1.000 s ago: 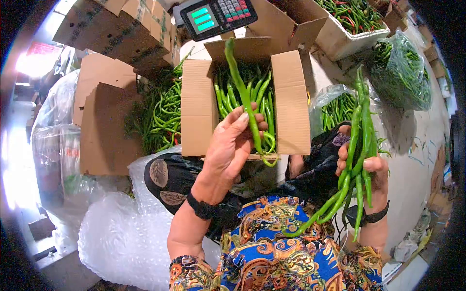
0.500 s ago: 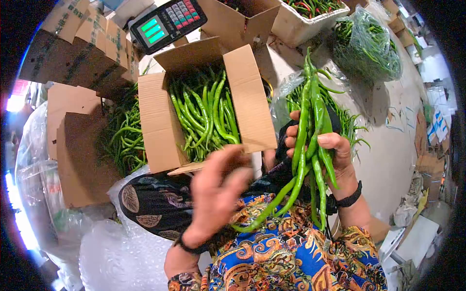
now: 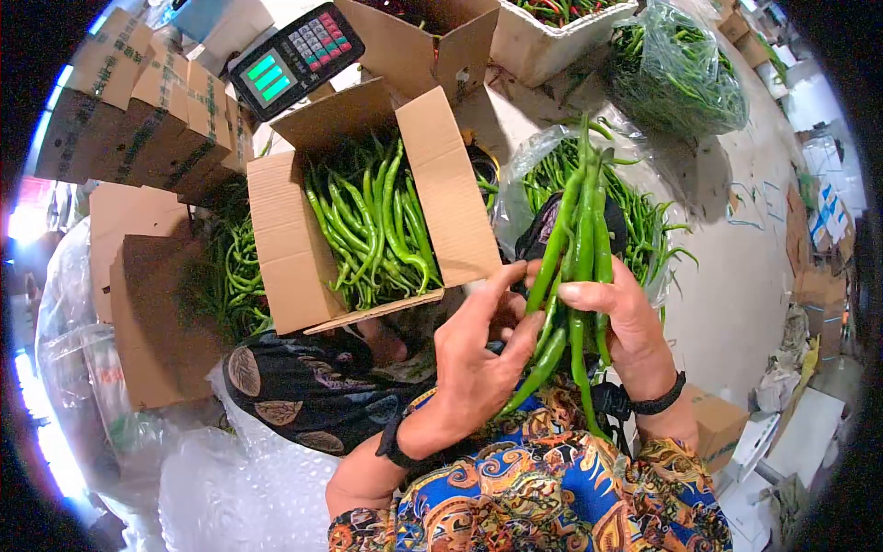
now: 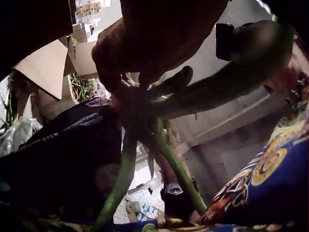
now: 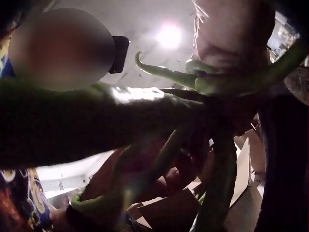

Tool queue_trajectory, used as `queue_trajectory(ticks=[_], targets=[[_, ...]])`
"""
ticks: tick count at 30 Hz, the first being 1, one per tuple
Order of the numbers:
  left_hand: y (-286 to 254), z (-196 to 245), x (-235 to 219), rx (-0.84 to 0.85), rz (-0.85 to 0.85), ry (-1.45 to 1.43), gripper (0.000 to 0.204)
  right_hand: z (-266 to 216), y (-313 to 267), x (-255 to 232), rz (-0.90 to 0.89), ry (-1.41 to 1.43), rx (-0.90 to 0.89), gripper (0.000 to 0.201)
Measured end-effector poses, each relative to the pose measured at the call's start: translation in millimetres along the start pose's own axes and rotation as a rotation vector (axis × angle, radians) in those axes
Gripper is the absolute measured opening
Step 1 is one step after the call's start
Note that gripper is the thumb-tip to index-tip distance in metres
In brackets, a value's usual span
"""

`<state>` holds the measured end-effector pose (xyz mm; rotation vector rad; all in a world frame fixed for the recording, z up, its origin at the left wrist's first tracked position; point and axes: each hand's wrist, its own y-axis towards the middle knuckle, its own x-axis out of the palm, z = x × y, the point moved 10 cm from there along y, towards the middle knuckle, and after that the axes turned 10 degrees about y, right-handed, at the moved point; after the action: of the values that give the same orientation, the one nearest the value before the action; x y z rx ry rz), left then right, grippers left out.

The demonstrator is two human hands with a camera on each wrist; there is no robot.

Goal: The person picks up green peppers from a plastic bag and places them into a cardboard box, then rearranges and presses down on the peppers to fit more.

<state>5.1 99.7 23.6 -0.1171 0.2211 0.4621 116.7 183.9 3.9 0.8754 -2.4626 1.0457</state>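
My right hand (image 3: 630, 317) holds a bunch of long green chili peppers (image 3: 584, 225) upright above the lap, thumb across the front. The left hand (image 3: 469, 354) is at the bunch's left side, its thumb and fingertips pinching one green chili pepper (image 3: 544, 361) low in it. In the left wrist view, two peppers (image 4: 178, 169) hang below dark, shadowed fingers. A curved pepper tip (image 5: 164, 75) stands out in the right wrist view. Left of the hands, an open cardboard carton (image 3: 451, 184) holds many green chili peppers (image 3: 377, 221), laid mostly lengthwise.
Behind the carton sits a lit digital scale (image 3: 294, 60). Loose peppers (image 3: 241, 267) lie to its left, near stacked cartons (image 3: 138, 120). A foam box (image 3: 543, 51) and a plastic bag of peppers (image 3: 681, 74) stand at the back right. Bubble wrap (image 3: 239, 488) lies front left.
The left hand held a single pepper over the carton, then drew back without it, and now pinches one at the bunch. The right hand keeps its hold. The head view has shifted.
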Motion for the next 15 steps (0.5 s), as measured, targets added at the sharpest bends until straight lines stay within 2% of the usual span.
queue_trajectory(ticks=[2,3,4,6,8,13,15], targets=[[2,11,-14,0.127,0.062,0.086,0.036,-1,-2,1,0.027,0.044,-0.037,0.055],[4,-4,-19,0.004,0.024,0.004,0.034,-3,-4,-2,0.047,0.05,-0.036,0.055],[7,-6,-28,-0.004,0.032,0.013,0.034,-3,-5,-7,0.065,0.057,-0.032,0.054],[7,-39,-27,-0.343,-0.085,-0.408,0.033,0,0,-18,0.022,0.212,-0.014,0.062],[1,-61,-35,-0.416,-0.072,-0.535,0.032,-3,-2,-16,-0.035,0.292,0.006,0.065],[-3,-70,-62,-0.409,-0.019,-0.613,0.026,5,7,-3,-0.105,0.342,0.028,0.066],[0,-61,-86,-0.37,0.063,-0.478,0.024,14,14,-2,-0.049,0.394,0.062,0.063]])
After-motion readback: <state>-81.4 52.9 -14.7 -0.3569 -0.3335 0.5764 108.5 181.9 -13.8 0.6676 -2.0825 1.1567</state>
